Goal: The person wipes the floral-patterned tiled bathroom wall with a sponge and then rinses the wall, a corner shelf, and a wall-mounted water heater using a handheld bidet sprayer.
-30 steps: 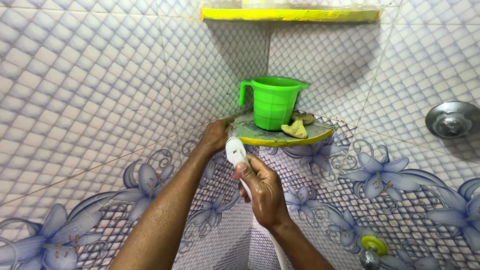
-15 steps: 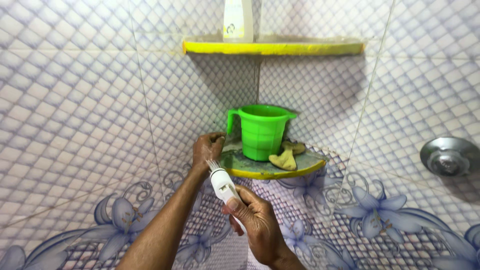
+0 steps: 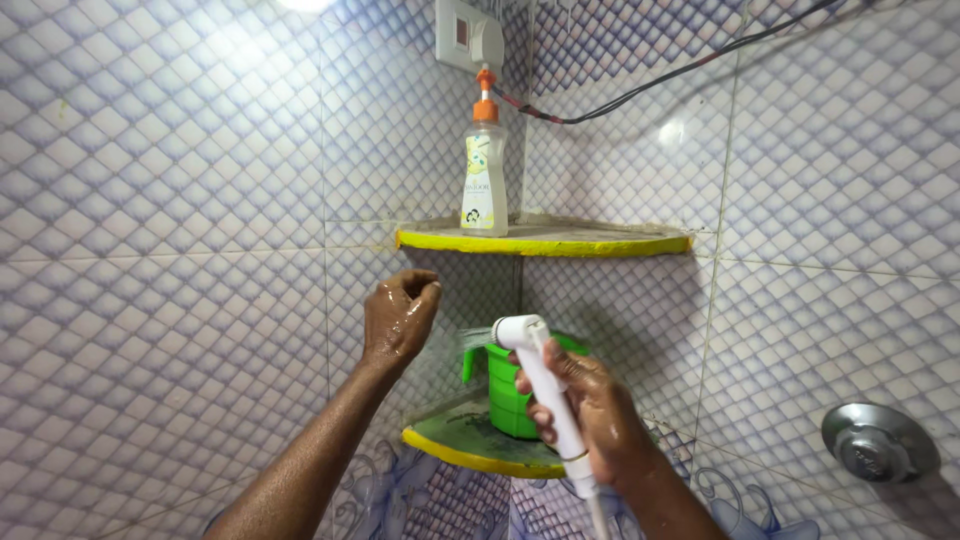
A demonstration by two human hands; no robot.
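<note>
My right hand [image 3: 590, 415] grips a white hand sprayer [image 3: 540, 375], its head pointing left with water spraying toward the tiled wall. My left hand [image 3: 400, 318], wet and loosely curled, rests against the wall tiles just under the upper yellow-edged corner shelf [image 3: 600, 242]. A green plastic mug [image 3: 505, 395] stands on the lower corner shelf [image 3: 450, 450], partly hidden behind the sprayer and my right hand. A pump bottle [image 3: 484, 175] with an orange top stands on the upper shelf.
A white wall switch box [image 3: 458, 35] sits above the bottle, with a black cable [image 3: 680, 72] running right. A round metal wall fitting [image 3: 878, 440] is at the lower right. Patterned tiles cover both walls.
The view has tilted upward, so the upper shelf and bottle now show. My left hand rose from the lower shelf edge to the wall under the upper shelf. The sprayer rose and turned left.
</note>
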